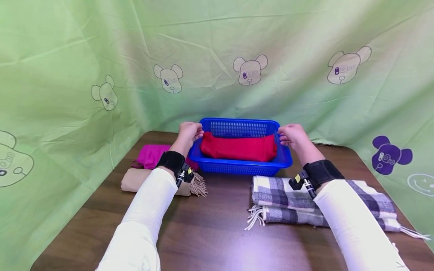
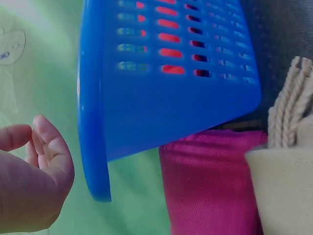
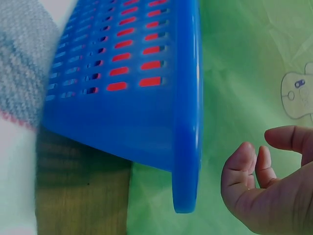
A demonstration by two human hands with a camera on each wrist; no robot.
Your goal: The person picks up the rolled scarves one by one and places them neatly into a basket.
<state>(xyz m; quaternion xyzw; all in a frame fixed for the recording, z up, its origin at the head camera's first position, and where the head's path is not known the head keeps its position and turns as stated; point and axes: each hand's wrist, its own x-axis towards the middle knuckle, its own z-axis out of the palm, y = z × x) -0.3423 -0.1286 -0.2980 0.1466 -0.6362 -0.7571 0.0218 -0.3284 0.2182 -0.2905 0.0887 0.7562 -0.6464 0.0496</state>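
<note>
A blue plastic basket [image 1: 234,167] with slotted walls stands at the back of the table. Inside it lies a folded red cloth [image 1: 239,148], stretching across nearly its whole width. My left hand [image 1: 190,133] is over the basket's left end, thumb and fingertips close together with nothing visible between them. Over the right end is my right hand [image 1: 292,134], its fingers loosely bent. The right wrist view shows a gap between that thumb [image 3: 286,138] and the fingers. Both hands sit above the basket's rim [image 2: 90,98], apart from it in the wrist views.
Left of the basket lie a folded magenta cloth [image 1: 152,156] and a beige fringed scarf [image 1: 135,180], partly behind my left arm. A grey and white checked scarf [image 1: 281,194] with fringes lies front right, under my right forearm. Green printed curtain [image 1: 210,94] hangs behind the table [image 1: 217,226].
</note>
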